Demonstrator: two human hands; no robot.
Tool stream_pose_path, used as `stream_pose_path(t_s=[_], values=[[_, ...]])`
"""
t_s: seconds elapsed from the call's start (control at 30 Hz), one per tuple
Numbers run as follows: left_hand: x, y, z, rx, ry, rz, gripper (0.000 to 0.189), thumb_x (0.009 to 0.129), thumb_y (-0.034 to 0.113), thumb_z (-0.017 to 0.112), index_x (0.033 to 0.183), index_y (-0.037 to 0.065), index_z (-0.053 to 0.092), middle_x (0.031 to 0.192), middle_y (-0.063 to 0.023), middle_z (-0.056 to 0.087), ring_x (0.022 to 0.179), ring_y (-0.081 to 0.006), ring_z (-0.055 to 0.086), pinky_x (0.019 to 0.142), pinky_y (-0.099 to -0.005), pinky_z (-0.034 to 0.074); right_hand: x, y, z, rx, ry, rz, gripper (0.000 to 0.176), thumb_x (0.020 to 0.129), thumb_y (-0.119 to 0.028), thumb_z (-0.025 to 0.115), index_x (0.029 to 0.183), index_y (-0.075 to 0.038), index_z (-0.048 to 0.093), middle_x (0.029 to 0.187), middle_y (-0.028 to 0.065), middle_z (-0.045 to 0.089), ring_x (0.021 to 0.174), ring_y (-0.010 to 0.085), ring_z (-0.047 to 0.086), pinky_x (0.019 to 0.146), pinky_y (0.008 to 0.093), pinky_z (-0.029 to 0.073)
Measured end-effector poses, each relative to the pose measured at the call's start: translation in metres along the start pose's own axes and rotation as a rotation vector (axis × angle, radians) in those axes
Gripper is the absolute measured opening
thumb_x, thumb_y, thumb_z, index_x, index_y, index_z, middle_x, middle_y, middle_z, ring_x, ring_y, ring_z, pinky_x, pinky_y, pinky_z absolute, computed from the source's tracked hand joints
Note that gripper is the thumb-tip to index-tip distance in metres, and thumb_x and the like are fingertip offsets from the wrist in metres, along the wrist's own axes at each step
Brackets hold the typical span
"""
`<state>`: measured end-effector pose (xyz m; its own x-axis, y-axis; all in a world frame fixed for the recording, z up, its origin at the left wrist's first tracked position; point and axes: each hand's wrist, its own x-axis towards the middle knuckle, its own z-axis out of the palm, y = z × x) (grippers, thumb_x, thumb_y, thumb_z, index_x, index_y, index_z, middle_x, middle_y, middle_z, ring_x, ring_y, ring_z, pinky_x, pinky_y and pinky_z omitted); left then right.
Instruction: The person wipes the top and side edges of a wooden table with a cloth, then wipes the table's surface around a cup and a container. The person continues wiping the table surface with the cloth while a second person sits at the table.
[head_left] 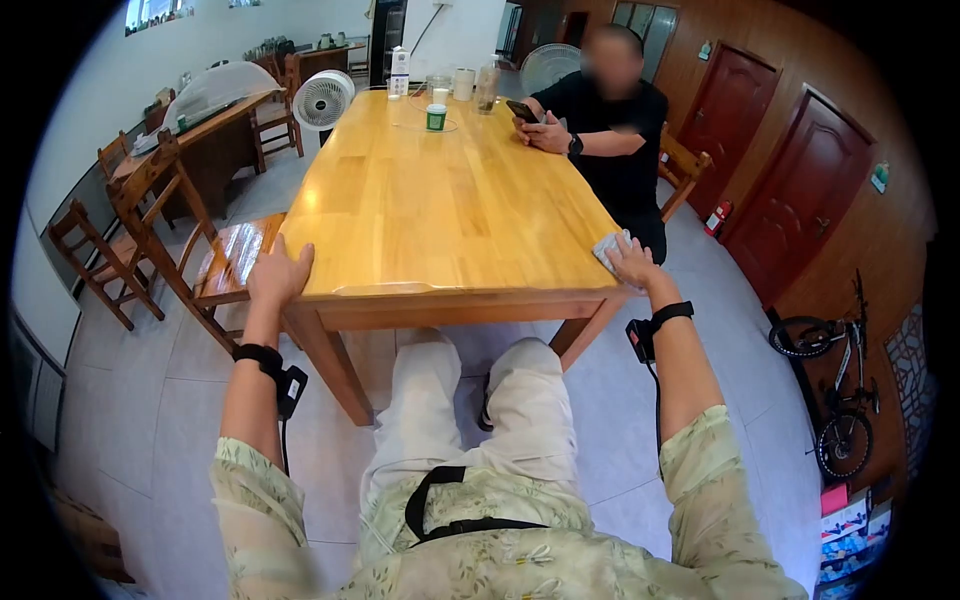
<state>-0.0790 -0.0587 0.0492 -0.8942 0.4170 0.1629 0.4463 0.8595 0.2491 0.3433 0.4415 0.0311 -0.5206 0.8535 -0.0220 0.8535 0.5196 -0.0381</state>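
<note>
A long wooden table (440,230) with a glossy yellow top stands in front of me. My left hand (280,273) rests on its near left corner, thumb apart from the fingers, with nothing in it. At the near right corner my right hand (634,265) holds a crumpled greyish cloth (608,247) against the table edge. Part of the cloth is hidden under the fingers. Both wrists wear black straps with small black boxes.
At the table's far end are a green-and-white cup (436,118), a white carton (400,72) and a clear jug (487,90). A person (620,130) with a phone (521,111) sits at the right. A wooden chair (235,260) and a fan (323,100) stand left.
</note>
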Motion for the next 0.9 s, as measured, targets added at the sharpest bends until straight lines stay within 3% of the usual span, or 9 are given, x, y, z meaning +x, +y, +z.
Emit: stream_pose_path(t_s=[0.07, 0.2, 0.27, 0.4, 0.47, 0.6, 0.73, 0.87, 0.9], values=[[0.005, -0.002, 0.002, 0.019, 0.002, -0.011, 0.086, 0.095, 0.069, 0.041, 0.156, 0.008, 0.038, 0.130, -0.0347, 0.060, 0.118, -0.0457, 0.063, 0.100, -0.0496, 0.050, -0.013, -0.035, -0.027, -0.002, -0.096, 0.102, 0.081, 0.097, -0.071, 0.035, 0.164, -0.028, 0.019, 0.171, 0.0139, 0.014, 0.156, 0.0423, 0.013, 0.124, 0.0543, 0.019], [0.012, -0.002, 0.007, 0.011, 0.009, -0.001, 0.084, 0.097, 0.066, 0.040, 0.158, 0.008, 0.035, 0.131, -0.0332, 0.057, 0.116, -0.0445, 0.063, 0.098, -0.0488, 0.051, -0.018, -0.102, -0.062, 0.033, -0.171, 0.037, 0.083, 0.098, -0.069, 0.037, 0.164, -0.020, 0.023, 0.170, 0.0176, 0.016, 0.155, 0.0413, 0.017, 0.126, 0.0477, 0.019], [0.007, -0.002, 0.007, 0.000, 0.012, 0.008, 0.083, 0.098, 0.065, 0.040, 0.158, 0.008, 0.034, 0.131, -0.0322, 0.057, 0.115, -0.0439, 0.064, 0.098, -0.0485, 0.051, -0.018, -0.149, -0.061, -0.029, -0.203, -0.206, 0.084, 0.098, -0.067, 0.039, 0.161, -0.013, 0.028, 0.167, 0.0221, 0.021, 0.154, 0.0407, 0.022, 0.126, 0.0437, 0.020], [0.009, -0.003, 0.004, -0.037, 0.026, 0.006, 0.080, 0.098, 0.061, 0.046, 0.156, 0.007, 0.037, 0.129, -0.0310, 0.056, 0.114, -0.0446, 0.063, 0.096, -0.0494, 0.051, -0.019, -0.307, -0.041, -0.084, -0.165, -0.643, 0.080, 0.099, -0.062, 0.042, 0.160, -0.013, 0.031, 0.165, 0.0250, 0.025, 0.152, 0.0438, 0.025, 0.125, 0.0469, 0.022], [0.003, -0.003, 0.001, -0.049, 0.037, 0.022, 0.079, 0.098, 0.059, 0.048, 0.155, 0.006, 0.038, 0.129, -0.0310, 0.055, 0.114, -0.0451, 0.063, 0.096, -0.0497, 0.051, -0.034, -0.353, -0.045, -0.122, -0.236, -0.702, 0.081, 0.102, -0.060, 0.039, 0.164, -0.013, 0.018, 0.168, 0.0260, 0.013, 0.154, 0.0469, 0.014, 0.126, 0.0501, 0.016], [0.005, -0.003, 0.004, -0.099, 0.043, 0.030, 0.072, 0.096, 0.054, 0.055, 0.152, 0.009, 0.045, 0.132, -0.0306, 0.053, 0.115, -0.0455, 0.061, 0.095, -0.0511, 0.051, -0.080, -0.458, -0.046, -0.108, -0.220, -1.050, 0.079, 0.101, -0.061, 0.040, 0.165, -0.020, 0.016, 0.169, 0.0252, 0.011, 0.154, 0.0474, 0.013, 0.123, 0.0602, 0.015], [0.001, -0.005, 0.012, -0.121, 0.159, 0.053, 0.065, 0.097, 0.050, 0.056, 0.150, 0.014, 0.049, 0.138, -0.0282, 0.053, 0.117, -0.0444, 0.060, 0.096, -0.0516, 0.051, -0.055, -0.463, -0.039, -0.126, -0.248, -1.114, 0.080, 0.101, -0.062, 0.039, 0.165, -0.020, 0.015, 0.169, 0.0241, 0.011, 0.155, 0.0468, 0.013, 0.122, 0.0611, 0.016], [0.000, -0.002, 0.012, -0.117, 0.155, 0.050, 0.061, 0.096, 0.045, 0.058, 0.149, 0.015, 0.051, 0.144, -0.0299, 0.049, 0.120, -0.0447, 0.059, 0.098, -0.0526, 0.049, 0.011, -0.411, -0.024, -0.061, -0.156, -0.965, 0.082, 0.099, -0.065, 0.039, 0.165, -0.020, 0.017, 0.169, 0.0218, 0.014, 0.155, 0.0440, 0.014, 0.123, 0.0602, 0.016], [0.000, -0.001, 0.009, -0.166, 0.134, 0.050, 0.060, 0.097, 0.043, 0.058, 0.149, 0.014, 0.051, 0.148, -0.0326, 0.045, 0.130, -0.0483, 0.051, 0.106, -0.0550, 0.043, 0.030, -0.394, -0.022, -0.029, -0.144, -0.878, 0.084, 0.098, -0.066, 0.041, 0.164, -0.020, 0.019, 0.169, 0.0200, 0.016, 0.155, 0.0415, 0.015, 0.123, 0.0607, 0.015]])
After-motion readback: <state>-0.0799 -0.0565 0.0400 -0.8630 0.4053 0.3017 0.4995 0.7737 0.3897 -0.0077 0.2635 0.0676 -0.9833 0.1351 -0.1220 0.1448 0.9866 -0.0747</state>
